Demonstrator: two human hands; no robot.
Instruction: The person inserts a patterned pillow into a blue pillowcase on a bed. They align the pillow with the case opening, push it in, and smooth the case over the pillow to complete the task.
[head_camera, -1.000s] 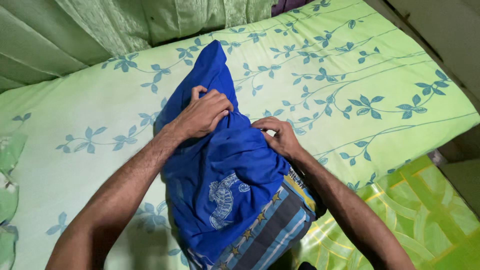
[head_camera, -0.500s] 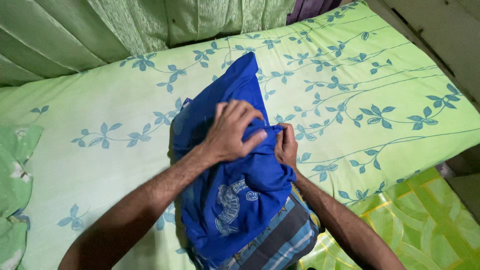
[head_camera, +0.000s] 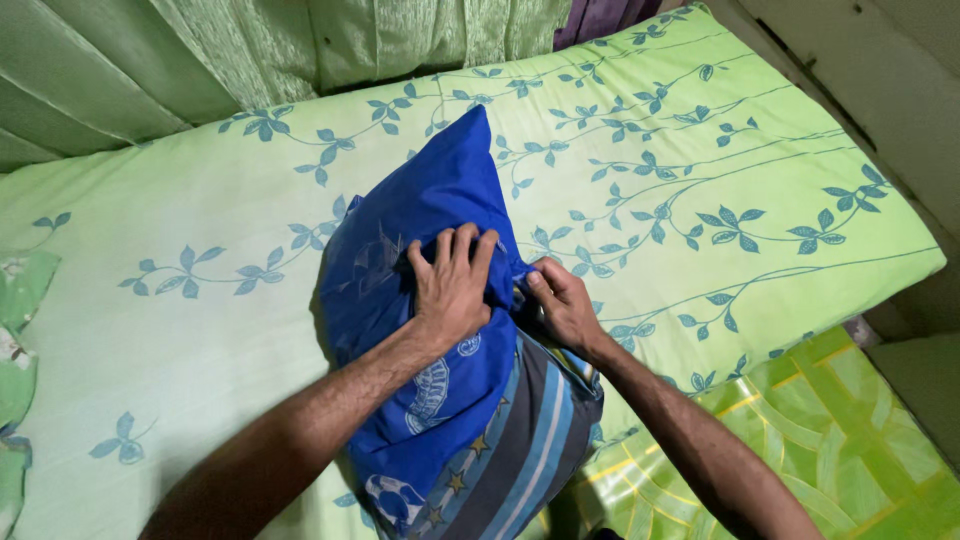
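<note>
A pillow lies on the bed in a blue pillowcase (head_camera: 440, 200) with pale printed emblems. Its striped grey and blue end (head_camera: 530, 450) shows near me. My left hand (head_camera: 452, 285) lies on top of the blue cloth, fingers curled into a bunch of it. My right hand (head_camera: 562, 305) pinches the edge of the blue case at the pillow's right side, just beside my left hand.
The bed wears a light green sheet with blue leaf sprigs (head_camera: 700, 180). Green curtains (head_camera: 200, 60) hang behind it. A green patterned mat (head_camera: 830, 440) lies at the lower right, and green cloth (head_camera: 20, 330) sits at the left edge.
My left hand has slid right and down over the blue case toward my right hand. The pillow has bunched up and its far corner now points up the bed.
</note>
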